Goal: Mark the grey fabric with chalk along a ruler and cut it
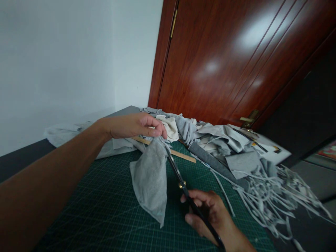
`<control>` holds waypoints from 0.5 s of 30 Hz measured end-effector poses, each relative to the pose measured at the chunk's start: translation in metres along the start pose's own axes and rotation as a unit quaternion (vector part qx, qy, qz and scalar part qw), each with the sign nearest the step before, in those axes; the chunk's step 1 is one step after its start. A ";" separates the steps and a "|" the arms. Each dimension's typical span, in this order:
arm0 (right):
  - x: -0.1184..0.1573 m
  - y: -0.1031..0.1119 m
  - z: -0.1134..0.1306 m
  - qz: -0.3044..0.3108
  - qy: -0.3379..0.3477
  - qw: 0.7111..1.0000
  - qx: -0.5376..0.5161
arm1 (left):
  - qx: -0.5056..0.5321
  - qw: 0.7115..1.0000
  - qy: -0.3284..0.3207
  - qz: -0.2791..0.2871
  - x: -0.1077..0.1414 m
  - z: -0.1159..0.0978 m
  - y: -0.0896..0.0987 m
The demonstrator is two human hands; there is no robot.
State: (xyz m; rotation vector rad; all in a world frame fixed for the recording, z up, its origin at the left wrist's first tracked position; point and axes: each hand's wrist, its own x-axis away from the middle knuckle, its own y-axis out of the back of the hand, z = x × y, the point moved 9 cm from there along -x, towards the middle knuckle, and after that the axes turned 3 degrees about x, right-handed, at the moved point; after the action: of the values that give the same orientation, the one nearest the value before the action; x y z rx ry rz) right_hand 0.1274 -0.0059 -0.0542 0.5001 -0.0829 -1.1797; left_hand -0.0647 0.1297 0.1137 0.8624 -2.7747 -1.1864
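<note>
My left hand pinches the top of a piece of grey fabric, which hangs down over the green cutting mat. In my right hand is a pair of black scissors, fingers wrapped at the handles. The blades point up and left, and their tips reach the upper right edge of the fabric near my left fingertips. Whether the blades are apart cannot be made out. Behind the fabric, a wooden ruler lies on the mat, partly covered.
Grey and white fabric pieces are heaped along the back and right. A tangle of thin fabric strips spills over the right edge. More pale fabric lies at the left. A white wall and a wooden door stand behind.
</note>
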 end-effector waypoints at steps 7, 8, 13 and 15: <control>-0.001 0.003 0.003 -0.016 0.008 1.000 0.000 | 0.022 0.999 -0.033 -0.005 -0.003 -0.010 -0.002; -0.001 0.003 0.003 -0.017 0.009 1.000 -0.002 | 0.035 0.999 -0.029 -0.004 -0.003 -0.008 -0.003; 0.002 0.003 0.002 -0.019 0.014 1.000 -0.011 | 0.028 0.999 -0.015 -0.017 -0.004 -0.008 -0.004; 0.003 0.004 -0.001 -0.023 0.010 1.000 -0.016 | 0.019 0.999 -0.018 -0.021 -0.004 -0.011 -0.004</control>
State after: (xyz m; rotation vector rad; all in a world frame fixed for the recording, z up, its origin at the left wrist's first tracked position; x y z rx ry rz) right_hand 0.1323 -0.0077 -0.0538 0.4883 -0.0357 -1.2188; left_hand -0.0575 0.1223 0.1199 0.9172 -2.8295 -1.1719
